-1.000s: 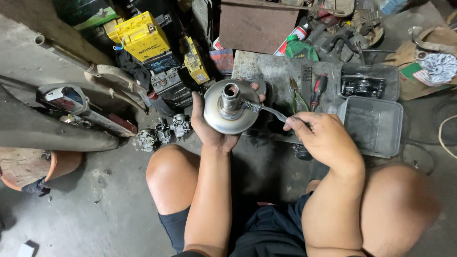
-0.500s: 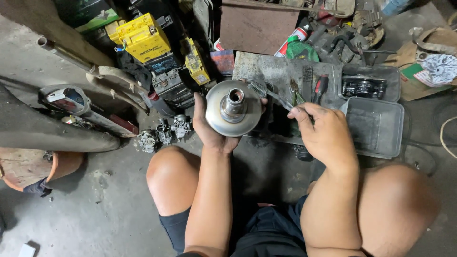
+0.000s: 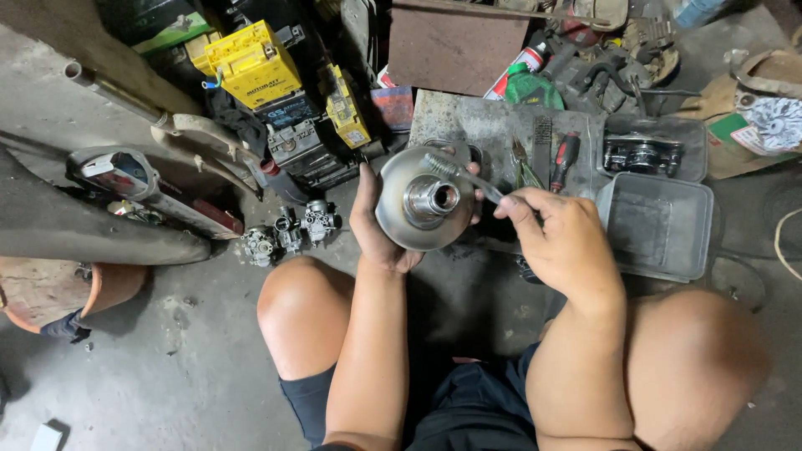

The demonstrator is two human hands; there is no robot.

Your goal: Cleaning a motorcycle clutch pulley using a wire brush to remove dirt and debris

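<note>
My left hand (image 3: 378, 225) grips a round silver metal pulley disc (image 3: 409, 219) with a raised hollow hub (image 3: 433, 199), held up in front of my knees. My right hand (image 3: 561, 242) holds a small brush (image 3: 468, 177) by its handle. The brush head rests on the disc's upper right face, just above the hub. Both knees frame the lower part of the view.
A grey plastic tray (image 3: 660, 230) lies to the right, with its lid holding a metal part (image 3: 642, 154) behind it. A steel plate (image 3: 493, 125) carries a red-handled tool (image 3: 565, 159). Yellow battery boxes (image 3: 251, 63), carburettors (image 3: 288, 230) and an exhaust pipe (image 3: 109, 92) crowd the left.
My left hand has tilted the disc so its hub faces more to the right. The brush has slid from the hub's side up onto the disc's upper face.
</note>
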